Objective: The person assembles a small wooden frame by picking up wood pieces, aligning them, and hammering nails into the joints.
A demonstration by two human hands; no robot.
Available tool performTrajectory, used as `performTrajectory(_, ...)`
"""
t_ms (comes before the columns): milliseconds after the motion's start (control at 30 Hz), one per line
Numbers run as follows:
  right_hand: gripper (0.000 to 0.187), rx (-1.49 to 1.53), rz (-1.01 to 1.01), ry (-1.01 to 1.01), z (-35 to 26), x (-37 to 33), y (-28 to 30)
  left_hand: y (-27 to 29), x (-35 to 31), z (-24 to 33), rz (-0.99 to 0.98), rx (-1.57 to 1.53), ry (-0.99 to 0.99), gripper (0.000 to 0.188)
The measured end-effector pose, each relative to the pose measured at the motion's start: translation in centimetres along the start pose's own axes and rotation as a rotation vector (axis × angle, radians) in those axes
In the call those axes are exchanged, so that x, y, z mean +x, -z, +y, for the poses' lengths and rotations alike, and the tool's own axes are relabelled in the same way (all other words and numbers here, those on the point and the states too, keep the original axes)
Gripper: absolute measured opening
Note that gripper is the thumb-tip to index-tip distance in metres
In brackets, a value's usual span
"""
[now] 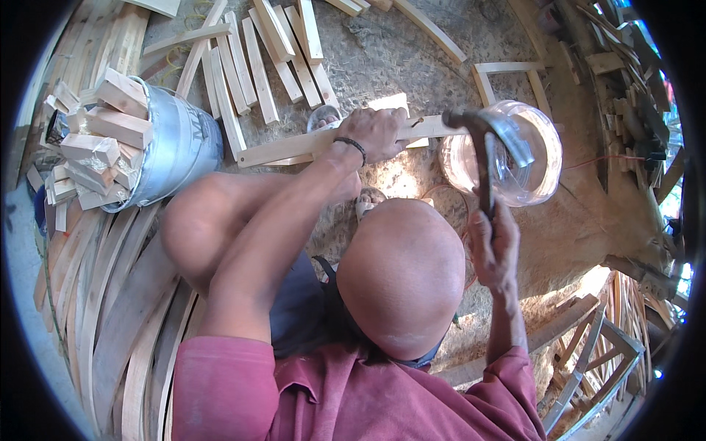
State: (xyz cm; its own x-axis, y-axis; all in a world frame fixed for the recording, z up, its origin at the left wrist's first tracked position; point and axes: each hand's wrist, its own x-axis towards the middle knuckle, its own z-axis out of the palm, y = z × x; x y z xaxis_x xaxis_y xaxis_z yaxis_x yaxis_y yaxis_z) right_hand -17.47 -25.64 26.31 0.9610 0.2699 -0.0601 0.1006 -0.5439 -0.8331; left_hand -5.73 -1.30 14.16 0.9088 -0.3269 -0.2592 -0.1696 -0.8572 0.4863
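On the floor point(371, 55), bucket point(179, 140) holds blocks point(121, 126); left grip point(373, 134) clamps slat point(283, 149), right grip point(496, 246) hammer point(483, 165).

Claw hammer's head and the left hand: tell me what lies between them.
In the head view, a stretch of wooden batten with what looks like a nail projecting from it, near the left hand.
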Motion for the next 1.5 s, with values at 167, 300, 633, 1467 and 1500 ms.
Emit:
performTrajectory(167, 0.043, -0.014, 0.149, 0.372, -5.5, 3.0, 1.7, -0.1, -0.6, -0.3, -0.001, 0.006, 0.019, 0.037)
performTrajectory(300, 0.029, -0.346, 0.030, 0.295, -2.0, 3.6, 0.4, -0.6, -0.6, -0.1, 0.058, -0.013, -0.023, 0.036)
performTrajectory(633, 0.033, 0.386, 0.303, 0.434, -8.8, 4.6, 2.6, -0.3, -0.7, -0.9, 0.043, -0.027, -0.024, 0.034)
performTrajectory(1467, 0.031, 0.240, 0.148, -0.255, 4.2, -6.3, 4.7, 2.2, -2.9, -3.9, 0.004, 0.112, 0.074, 0.054)
performTrajectory(1500, 0.032, 0.214, 0.152, -0.199, 4.8, -6.7, 5.2, 1.9, -3.9, -4.7, -0.003, 0.120, 0.077, 0.054)
